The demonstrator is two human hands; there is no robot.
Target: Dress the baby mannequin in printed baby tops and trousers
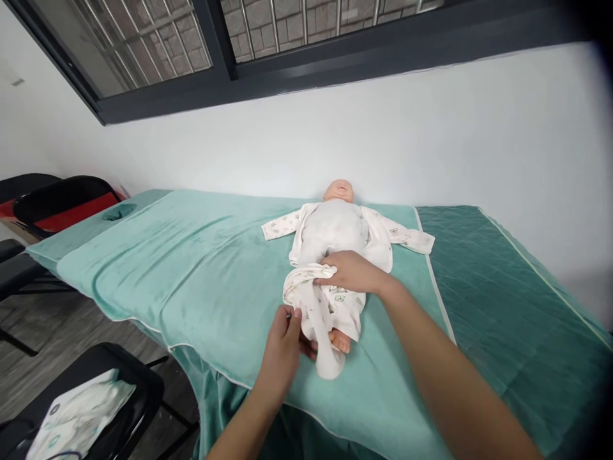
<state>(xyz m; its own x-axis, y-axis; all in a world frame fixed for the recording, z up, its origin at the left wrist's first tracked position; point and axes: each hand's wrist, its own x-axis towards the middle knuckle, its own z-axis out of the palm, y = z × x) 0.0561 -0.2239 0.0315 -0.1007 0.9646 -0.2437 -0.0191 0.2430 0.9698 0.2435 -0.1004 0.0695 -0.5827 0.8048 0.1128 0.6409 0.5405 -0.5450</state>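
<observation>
A baby doll point(339, 190) lies on its back on a green-covered table, its head toward the wall. It has an opened white printed top point(380, 233) with the sleeves spread over a pale body. White printed pants point(347, 310) cover its legs, and one bare foot shows at a cuff. My right hand point(352, 271) grips the pants' waistband near the doll's middle. My left hand point(286, 335) pinches the lower pant leg. A plain white piece of cloth point(328, 358) hangs past the foot; whether it belongs to the pants is unclear.
The table's light green cover point(205, 268) reaches left, and a darker green cover point(507, 287) lies at right. Behind stand a white wall and a barred window. Black chairs are at left; the nearest chair point(138, 377) bears a printed white package point(86, 415).
</observation>
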